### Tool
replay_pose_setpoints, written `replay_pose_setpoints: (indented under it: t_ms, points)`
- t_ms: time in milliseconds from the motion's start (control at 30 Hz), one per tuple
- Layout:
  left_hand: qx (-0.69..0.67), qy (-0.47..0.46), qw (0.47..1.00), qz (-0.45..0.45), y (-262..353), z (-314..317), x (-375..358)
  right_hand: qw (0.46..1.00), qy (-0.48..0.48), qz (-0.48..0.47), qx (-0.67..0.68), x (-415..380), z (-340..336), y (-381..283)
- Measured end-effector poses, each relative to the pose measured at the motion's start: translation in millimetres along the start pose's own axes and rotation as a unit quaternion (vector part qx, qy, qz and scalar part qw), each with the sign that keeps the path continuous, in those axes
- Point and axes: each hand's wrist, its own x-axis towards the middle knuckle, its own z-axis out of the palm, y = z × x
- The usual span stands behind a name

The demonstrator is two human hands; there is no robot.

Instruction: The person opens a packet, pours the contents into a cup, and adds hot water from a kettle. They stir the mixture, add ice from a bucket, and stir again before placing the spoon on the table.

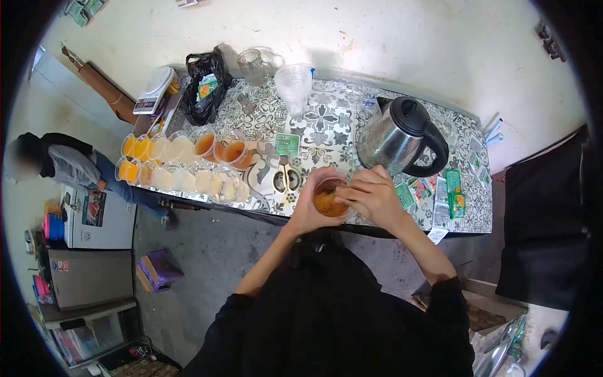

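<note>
My left hand [305, 208] is wrapped round a clear plastic cup [328, 200] at the table's front edge. Orange-brown liquid with a yellowish patch fills part of the cup. Over its right side my right hand [375, 198] is closed with the fingers pinched together and pointing into the mouth; whatever they grip is hidden. Scissors [286, 178] lie just left of the cup, below a green sachet [287, 144]. Behind my right hand stands a steel electric kettle [392, 135] with a black lid and handle.
Rows of plastic cups [182, 149] with orange, yellow and pale contents fill the table's left. A glass mug [253, 66], stacked clear cups [294, 88] and a black bag [205, 88] stand behind. Sachets [453, 182] lie right. Another person [75, 160] is at far left.
</note>
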Motion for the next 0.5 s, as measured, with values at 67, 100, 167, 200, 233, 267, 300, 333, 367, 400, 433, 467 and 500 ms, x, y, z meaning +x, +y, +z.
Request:
replay_pose_setpoints:
  t_ms: [67,100,167,200,233,267,300,333,367,400,433,467,500]
  points:
    - [0.014,-0.012,1.0,0.007,-1,-1,-1,0.999,0.01,0.006,-0.032,3,-5,-1]
    - [0.016,-0.006,1.0,0.008,0,-1,-2,1.0,0.009,0.001,-0.029,4,-8,-4]
    - [0.02,0.003,1.0,0.001,3,-1,-5,0.999,-0.024,-0.015,-0.027,5,-13,-11]
    - [0.022,0.011,1.0,0.006,2,-2,-7,0.999,-0.026,-0.023,-0.025,7,-13,-14]
    - [0.012,0.012,1.0,0.011,0,-5,-11,0.999,-0.036,-0.017,-0.01,9,-11,-19]
    - [0.003,0.015,1.0,0.014,-2,-7,-15,0.999,-0.048,-0.011,0.007,11,-10,-23]
    - [-0.003,0.021,1.0,0.004,-1,-8,-21,0.997,-0.074,-0.009,0.008,15,-10,-29]
    - [0.0,0.032,0.999,0.006,1,-10,-27,0.997,-0.078,-0.018,0.014,19,-7,-34]
    - [-0.017,0.044,0.999,0.005,5,-12,-33,0.997,-0.062,-0.011,0.04,24,-2,-40]
    - [-0.035,0.056,0.998,0.005,11,-14,-39,0.997,-0.047,-0.004,0.064,29,2,-45]
    - [-0.018,0.049,0.999,0.008,21,-19,-43,0.994,-0.079,-0.008,0.078,34,2,-49]
    - [-0.015,0.06,0.998,0.012,35,-24,-47,0.993,-0.083,-0.018,0.082,39,6,-53]
    - [-0.014,0.04,0.999,-0.004,50,-29,-52,0.989,-0.084,-0.034,0.112,45,11,-58]
